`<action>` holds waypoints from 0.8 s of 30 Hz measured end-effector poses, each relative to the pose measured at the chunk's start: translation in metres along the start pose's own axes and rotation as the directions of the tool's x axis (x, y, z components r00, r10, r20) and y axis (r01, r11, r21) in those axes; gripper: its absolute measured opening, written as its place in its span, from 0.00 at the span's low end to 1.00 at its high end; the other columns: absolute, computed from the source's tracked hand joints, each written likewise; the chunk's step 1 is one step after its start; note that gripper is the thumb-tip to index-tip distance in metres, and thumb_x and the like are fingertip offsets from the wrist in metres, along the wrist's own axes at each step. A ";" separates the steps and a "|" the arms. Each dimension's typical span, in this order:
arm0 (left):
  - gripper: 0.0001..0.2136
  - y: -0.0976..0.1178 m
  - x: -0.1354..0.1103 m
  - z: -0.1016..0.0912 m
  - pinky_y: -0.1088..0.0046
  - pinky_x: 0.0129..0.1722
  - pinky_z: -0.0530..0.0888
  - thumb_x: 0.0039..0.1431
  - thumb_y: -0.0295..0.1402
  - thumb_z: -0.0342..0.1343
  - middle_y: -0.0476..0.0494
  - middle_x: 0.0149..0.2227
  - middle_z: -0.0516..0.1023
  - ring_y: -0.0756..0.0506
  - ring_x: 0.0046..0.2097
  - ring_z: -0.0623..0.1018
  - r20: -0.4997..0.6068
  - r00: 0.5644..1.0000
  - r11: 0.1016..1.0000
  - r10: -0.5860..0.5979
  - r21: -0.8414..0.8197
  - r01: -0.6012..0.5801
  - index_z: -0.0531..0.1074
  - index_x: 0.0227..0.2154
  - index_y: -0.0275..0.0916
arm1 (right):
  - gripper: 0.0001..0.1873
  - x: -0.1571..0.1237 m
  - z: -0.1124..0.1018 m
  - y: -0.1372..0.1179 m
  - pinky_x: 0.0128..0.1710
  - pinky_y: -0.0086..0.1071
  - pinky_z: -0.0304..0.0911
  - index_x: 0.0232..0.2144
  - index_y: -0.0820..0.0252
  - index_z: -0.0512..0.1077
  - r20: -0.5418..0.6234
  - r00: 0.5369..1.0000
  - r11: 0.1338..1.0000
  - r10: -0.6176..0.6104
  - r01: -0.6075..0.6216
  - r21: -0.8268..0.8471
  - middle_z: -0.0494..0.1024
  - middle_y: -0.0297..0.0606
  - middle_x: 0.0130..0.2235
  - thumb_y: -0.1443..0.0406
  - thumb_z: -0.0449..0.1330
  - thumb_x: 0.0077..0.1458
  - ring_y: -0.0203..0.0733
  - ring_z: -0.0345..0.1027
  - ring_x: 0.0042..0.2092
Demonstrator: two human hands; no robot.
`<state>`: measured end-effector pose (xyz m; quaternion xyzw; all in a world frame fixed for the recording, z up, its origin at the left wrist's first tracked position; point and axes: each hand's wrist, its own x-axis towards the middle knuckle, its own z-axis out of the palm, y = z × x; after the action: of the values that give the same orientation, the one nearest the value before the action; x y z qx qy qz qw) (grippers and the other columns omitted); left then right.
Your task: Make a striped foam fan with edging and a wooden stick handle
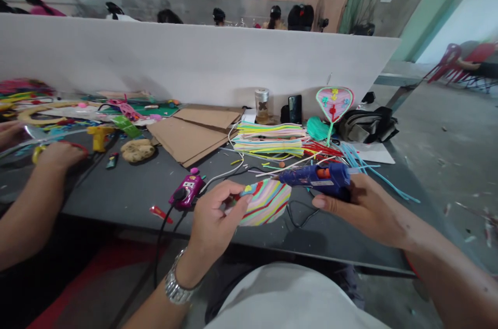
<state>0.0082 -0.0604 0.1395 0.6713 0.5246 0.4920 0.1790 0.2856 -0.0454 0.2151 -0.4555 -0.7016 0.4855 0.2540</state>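
A smooth, pale partition (187, 59) stands along the far edge of a flat, dark grey counter (116, 204). On the counter, angular sheets of brown cardboard (187, 139) overlap, and to their right lies a thick bundle of fuzzy, straight stems (268, 137) in yellow, pink, white and pale blue. A soft black and grey bag (368, 125) slumps beyond the bundle's right end. Near the front edge, the right hand (360, 204) grips a blue plastic glue gun (317, 178), its fingers wrapped about the handle and partly hidden behind it. The left hand (218, 220) has its thumb and fingers pinched on the left end of a fuzzy striped piece (268, 202), rounded in outline, with slanting bands of red, pink, yellow and green. This piece is held above the counter between the two hands; the gun's nozzle is at its upper edge, though whether they touch cannot be told. Behind, a heart-shaped fuzzy panel (334, 103) stands on a green stem, and left of it is a clear cylindrical jar (262, 108) with a metallic lid. Smaller still is a glossy magenta box (187, 191) beside the left hand.
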 end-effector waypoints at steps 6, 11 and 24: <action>0.07 -0.003 0.001 -0.001 0.75 0.30 0.71 0.60 0.34 0.59 0.48 0.28 0.78 0.49 0.29 0.73 -0.010 1.000 1.000 -0.030 0.010 0.030 0.77 0.29 0.38 | 0.22 0.004 -0.001 0.010 0.56 0.41 0.72 0.48 0.57 0.82 -0.041 0.999 1.000 -0.009 0.009 0.015 0.85 0.35 0.44 0.50 0.69 0.58 0.54 0.76 0.52; 0.07 -0.008 0.002 -0.001 0.77 0.29 0.70 0.59 0.35 0.60 0.50 0.27 0.78 0.50 0.28 0.72 -0.036 0.998 0.999 -0.046 0.008 0.046 0.78 0.29 0.38 | 0.25 0.009 0.001 0.020 0.53 0.47 0.76 0.49 0.57 0.83 -0.100 0.994 0.998 -0.052 0.054 0.020 0.86 0.38 0.44 0.47 0.68 0.58 0.57 0.78 0.51; 0.08 -0.019 0.002 -0.002 0.78 0.26 0.67 0.58 0.36 0.62 0.51 0.26 0.76 0.51 0.26 0.71 -0.057 0.993 0.995 -0.099 0.000 0.099 0.78 0.29 0.38 | 0.25 0.016 0.005 0.035 0.60 0.52 0.73 0.51 0.56 0.82 -0.145 0.989 0.987 -0.039 0.061 0.151 0.86 0.40 0.49 0.48 0.70 0.57 0.58 0.77 0.58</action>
<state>-0.0037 -0.0521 0.1264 0.6304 0.5628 0.5008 0.1873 0.2883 -0.0294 0.1798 -0.4498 -0.6533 0.4985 0.3498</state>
